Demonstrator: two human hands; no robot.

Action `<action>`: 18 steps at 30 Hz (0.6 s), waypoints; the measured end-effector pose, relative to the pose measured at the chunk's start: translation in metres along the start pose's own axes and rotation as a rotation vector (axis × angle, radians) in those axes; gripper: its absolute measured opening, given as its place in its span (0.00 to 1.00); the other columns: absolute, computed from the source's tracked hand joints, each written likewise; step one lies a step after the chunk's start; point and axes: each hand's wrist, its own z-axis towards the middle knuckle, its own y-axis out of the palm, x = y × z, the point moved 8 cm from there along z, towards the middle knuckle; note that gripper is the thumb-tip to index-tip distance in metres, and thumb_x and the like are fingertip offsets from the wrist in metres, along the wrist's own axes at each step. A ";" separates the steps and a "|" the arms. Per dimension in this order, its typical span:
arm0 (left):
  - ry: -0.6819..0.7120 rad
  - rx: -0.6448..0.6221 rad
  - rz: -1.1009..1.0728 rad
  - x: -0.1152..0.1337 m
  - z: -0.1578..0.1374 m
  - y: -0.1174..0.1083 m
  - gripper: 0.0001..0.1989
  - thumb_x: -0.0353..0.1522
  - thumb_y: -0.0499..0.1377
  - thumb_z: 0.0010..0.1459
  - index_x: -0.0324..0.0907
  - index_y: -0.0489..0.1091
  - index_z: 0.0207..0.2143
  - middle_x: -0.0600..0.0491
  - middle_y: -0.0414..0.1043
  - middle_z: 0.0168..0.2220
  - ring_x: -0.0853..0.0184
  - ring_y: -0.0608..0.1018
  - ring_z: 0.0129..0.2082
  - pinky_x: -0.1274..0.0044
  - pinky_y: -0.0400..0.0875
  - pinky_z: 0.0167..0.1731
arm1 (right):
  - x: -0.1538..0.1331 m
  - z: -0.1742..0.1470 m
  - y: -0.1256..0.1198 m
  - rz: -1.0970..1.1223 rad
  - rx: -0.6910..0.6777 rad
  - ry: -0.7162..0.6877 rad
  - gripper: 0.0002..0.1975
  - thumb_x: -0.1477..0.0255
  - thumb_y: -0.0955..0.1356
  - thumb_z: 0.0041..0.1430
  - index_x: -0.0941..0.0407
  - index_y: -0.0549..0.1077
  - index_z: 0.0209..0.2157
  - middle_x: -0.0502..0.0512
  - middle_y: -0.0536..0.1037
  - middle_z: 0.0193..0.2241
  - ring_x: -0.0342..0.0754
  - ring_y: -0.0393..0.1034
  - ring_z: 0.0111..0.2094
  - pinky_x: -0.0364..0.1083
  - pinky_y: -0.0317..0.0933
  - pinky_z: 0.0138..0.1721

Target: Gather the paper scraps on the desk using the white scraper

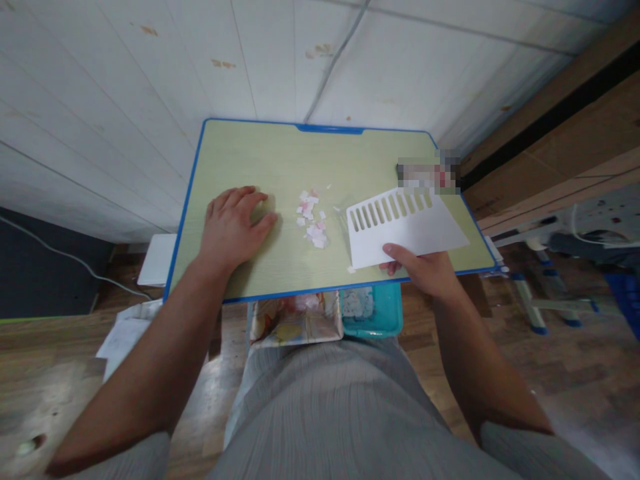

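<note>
My left hand (235,223) rests on the left part of the pale green tabletop, its fingers apart and nothing in them. In my right hand (417,267) is a white sheet with a row of slots (407,230), pinched at its near edge, thumb on top and fingers below. The slots run along the sheet's far side, and the table shows through them. Between my hands lies a loose pile of small white and pinkish paper scraps (316,235). A clear plastic-looking piece (341,215) is by the sheet's left edge; its kind cannot be made out.
The small table (280,153) has a blue rim and stands against a white panelled wall (150,73). A blurred-out item (427,175) sits at its far right. Below the near edge are a patterned box (295,333) and a teal basket (387,313). Cardboard (555,133) stands on the right.
</note>
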 end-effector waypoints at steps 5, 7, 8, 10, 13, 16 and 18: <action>-0.013 0.008 0.010 -0.003 0.000 0.001 0.26 0.51 0.60 0.76 0.59 0.79 0.71 0.55 0.74 0.79 0.46 0.70 0.82 0.49 0.59 0.84 | 0.001 0.002 -0.020 -0.021 0.025 -0.032 0.27 0.45 0.83 0.61 0.49 0.77 0.23 0.55 0.80 0.20 0.54 0.76 0.22 0.54 0.78 0.29; -0.010 0.016 0.020 -0.004 0.000 0.002 0.28 0.50 0.60 0.76 0.54 0.80 0.71 0.52 0.74 0.80 0.46 0.70 0.82 0.50 0.58 0.84 | 0.001 0.002 -0.023 -0.025 0.010 -0.035 0.29 0.43 0.83 0.61 0.49 0.77 0.23 0.55 0.80 0.20 0.54 0.76 0.22 0.55 0.78 0.28; -0.004 0.019 0.022 -0.004 0.000 0.002 0.28 0.50 0.60 0.76 0.51 0.80 0.71 0.51 0.74 0.79 0.45 0.70 0.82 0.50 0.58 0.85 | 0.001 0.002 -0.024 -0.025 -0.005 -0.038 0.29 0.43 0.83 0.61 0.49 0.77 0.23 0.55 0.80 0.20 0.54 0.76 0.22 0.55 0.77 0.28; 0.006 0.028 0.018 -0.005 0.001 0.003 0.28 0.49 0.61 0.76 0.48 0.81 0.70 0.48 0.74 0.79 0.45 0.70 0.81 0.50 0.57 0.85 | 0.000 0.001 -0.025 -0.016 -0.033 -0.046 0.29 0.43 0.83 0.62 0.49 0.77 0.23 0.56 0.80 0.20 0.55 0.76 0.22 0.55 0.77 0.28; 0.013 0.044 0.016 -0.005 0.001 0.003 0.27 0.47 0.62 0.76 0.48 0.81 0.70 0.48 0.75 0.79 0.46 0.71 0.81 0.52 0.57 0.85 | -0.001 0.001 -0.025 -0.006 -0.058 -0.044 0.28 0.43 0.83 0.60 0.49 0.78 0.24 0.56 0.82 0.21 0.56 0.78 0.23 0.55 0.77 0.28; 0.024 0.051 0.041 -0.002 0.001 0.001 0.28 0.46 0.62 0.76 0.43 0.81 0.70 0.45 0.75 0.78 0.46 0.72 0.80 0.52 0.58 0.84 | 0.001 0.001 -0.027 0.003 -0.052 -0.025 0.27 0.44 0.85 0.57 0.49 0.79 0.25 0.56 0.83 0.22 0.57 0.79 0.24 0.55 0.78 0.28; 0.033 0.055 0.054 0.001 0.001 0.000 0.30 0.45 0.61 0.75 0.38 0.82 0.70 0.40 0.76 0.77 0.43 0.73 0.79 0.51 0.60 0.84 | 0.003 0.001 -0.028 0.015 -0.045 -0.012 0.28 0.44 0.85 0.55 0.49 0.78 0.25 0.56 0.82 0.21 0.57 0.80 0.23 0.54 0.78 0.28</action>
